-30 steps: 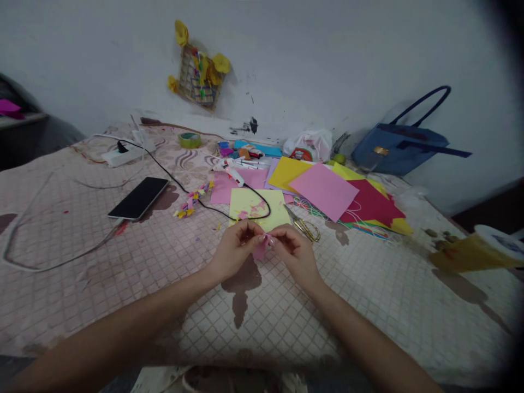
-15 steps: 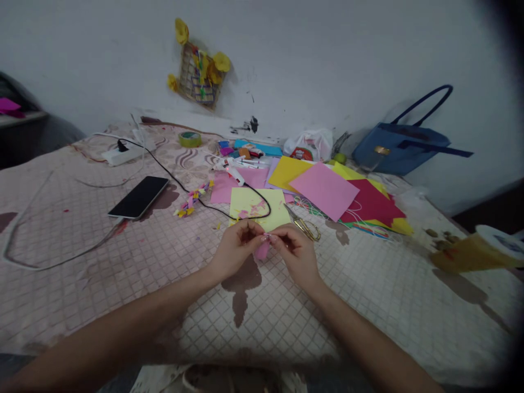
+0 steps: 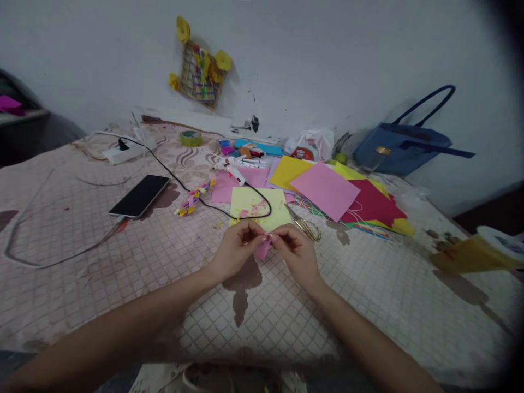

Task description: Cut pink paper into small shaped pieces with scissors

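Note:
A small piece of pink paper [image 3: 262, 251] is pinched between my two hands above the table. My left hand [image 3: 236, 245] grips its upper edge from the left, fingertips pressed together. From the right, my right hand [image 3: 297, 252] pinches the same edge, thumbs nearly touching. The paper's lower end hangs down between them. Just beyond the hands lies a pale yellow sheet [image 3: 278, 204] strewn with pink and yellow scraps. Gold-handled scissors [image 3: 307, 228] rest beside my right hand. A white glue gun [image 3: 234, 172] with a black cord lies behind the sheet.
A phone [image 3: 140, 196] on a charging cable lies left, near a strip of coloured paper pieces [image 3: 192, 201]. Coloured sheets [image 3: 326, 190] are piled to the right. A power strip [image 3: 125, 153], green tape roll [image 3: 190, 138], blue bag [image 3: 403, 146] and yellow container [image 3: 466, 254] stand around.
Both hands keep their pinch on the pink paper in nearly the same place. The paper's hanging end looks slightly turned; the whole view has shifted a little.

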Tool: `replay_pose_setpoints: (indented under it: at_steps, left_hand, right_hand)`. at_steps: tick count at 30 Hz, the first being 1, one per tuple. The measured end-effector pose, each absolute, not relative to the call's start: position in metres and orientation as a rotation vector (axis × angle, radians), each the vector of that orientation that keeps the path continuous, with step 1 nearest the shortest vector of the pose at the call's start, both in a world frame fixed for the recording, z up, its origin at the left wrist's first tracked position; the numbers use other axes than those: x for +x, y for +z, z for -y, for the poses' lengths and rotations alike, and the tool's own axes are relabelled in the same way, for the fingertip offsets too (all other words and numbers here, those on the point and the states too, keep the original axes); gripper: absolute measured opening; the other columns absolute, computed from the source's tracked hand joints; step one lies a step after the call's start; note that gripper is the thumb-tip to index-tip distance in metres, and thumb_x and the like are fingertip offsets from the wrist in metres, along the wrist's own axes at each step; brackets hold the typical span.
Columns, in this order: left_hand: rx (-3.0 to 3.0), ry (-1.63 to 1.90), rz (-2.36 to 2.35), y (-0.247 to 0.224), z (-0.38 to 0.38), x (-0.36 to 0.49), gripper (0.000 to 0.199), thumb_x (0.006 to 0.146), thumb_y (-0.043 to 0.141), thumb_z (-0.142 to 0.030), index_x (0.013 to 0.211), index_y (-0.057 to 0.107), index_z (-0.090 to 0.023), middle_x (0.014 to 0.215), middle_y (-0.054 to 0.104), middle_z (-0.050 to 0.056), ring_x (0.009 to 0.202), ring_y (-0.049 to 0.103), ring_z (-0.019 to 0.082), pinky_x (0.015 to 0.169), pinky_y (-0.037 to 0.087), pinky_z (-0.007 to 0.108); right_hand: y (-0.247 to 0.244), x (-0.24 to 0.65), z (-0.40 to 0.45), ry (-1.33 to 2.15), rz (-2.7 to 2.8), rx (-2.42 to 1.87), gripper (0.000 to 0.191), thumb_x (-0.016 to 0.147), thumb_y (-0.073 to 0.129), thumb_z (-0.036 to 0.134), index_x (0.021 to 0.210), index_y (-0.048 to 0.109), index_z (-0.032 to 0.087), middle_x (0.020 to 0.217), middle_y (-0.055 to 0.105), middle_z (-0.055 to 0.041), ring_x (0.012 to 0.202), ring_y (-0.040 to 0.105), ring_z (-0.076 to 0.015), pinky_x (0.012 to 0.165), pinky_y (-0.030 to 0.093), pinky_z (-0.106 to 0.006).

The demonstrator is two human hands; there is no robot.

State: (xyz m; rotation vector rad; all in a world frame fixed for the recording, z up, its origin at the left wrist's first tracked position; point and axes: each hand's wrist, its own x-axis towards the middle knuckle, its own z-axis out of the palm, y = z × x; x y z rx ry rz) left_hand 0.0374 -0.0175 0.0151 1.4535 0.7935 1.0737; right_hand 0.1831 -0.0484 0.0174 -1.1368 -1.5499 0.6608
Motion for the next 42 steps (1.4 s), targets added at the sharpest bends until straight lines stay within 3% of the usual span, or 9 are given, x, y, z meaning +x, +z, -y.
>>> replay_pose_setpoints:
  at_steps: [23, 29, 35, 42]
  left_hand:
    - [1.439, 1.004, -0.748, 0.0143, 0.0169, 0.0361, 0.017, 0.077, 0.052, -0.03, 0.077, 0.054, -0.013, 0.073, 0.054, 0.002, 0.068, 0.05, 0.011, 0.066, 0.041, 0.024]
    - [1.481, 1.019, -0.761, 0.0132, 0.0148, 0.0349, 0.015, 0.075, 0.055, -0.027, 0.075, 0.054, -0.013, 0.07, 0.055, 0.002, 0.065, 0.05, 0.01, 0.064, 0.04, 0.024]
    - [1.452, 1.027, -0.727, 0.0161, 0.0162, 0.0361, 0.012, 0.073, 0.057, -0.025, 0.076, 0.053, -0.013, 0.072, 0.055, 0.002, 0.066, 0.051, 0.01, 0.064, 0.041, 0.023]
    - [1.342, 0.904, -0.715, 0.0148, 0.0164, 0.038, 0.016, 0.072, 0.058, -0.028, 0.073, 0.054, -0.013, 0.067, 0.055, 0.001, 0.063, 0.051, 0.01, 0.063, 0.04, 0.023]
  right_hand:
    - [0.0179, 0.1826, 0.049, 0.573, 1.559, -1.127, 0.007, 0.078, 0.053, 0.017, 0.072, 0.057, 0.018, 0.07, 0.052, -0.0005, 0.066, 0.05, -0.0127, 0.057, 0.039, -0.024]
    - [0.0214, 0.1835, 0.051, 0.68, 1.549, -1.146, 0.019, 0.085, 0.041, 0.023, 0.073, 0.055, 0.017, 0.069, 0.053, -0.0015, 0.065, 0.05, -0.0128, 0.059, 0.041, -0.026]
    - [0.0199, 0.1843, 0.0496, 0.662, 1.54, -1.147, 0.007, 0.078, 0.052, 0.02, 0.074, 0.056, 0.017, 0.07, 0.053, -0.0007, 0.065, 0.05, -0.0127, 0.058, 0.04, -0.024]
    - [0.0162, 0.1834, 0.0481, 0.631, 1.526, -1.127, 0.007, 0.078, 0.051, 0.016, 0.074, 0.056, 0.018, 0.07, 0.053, -0.0003, 0.066, 0.05, -0.0122, 0.059, 0.04, -0.024]
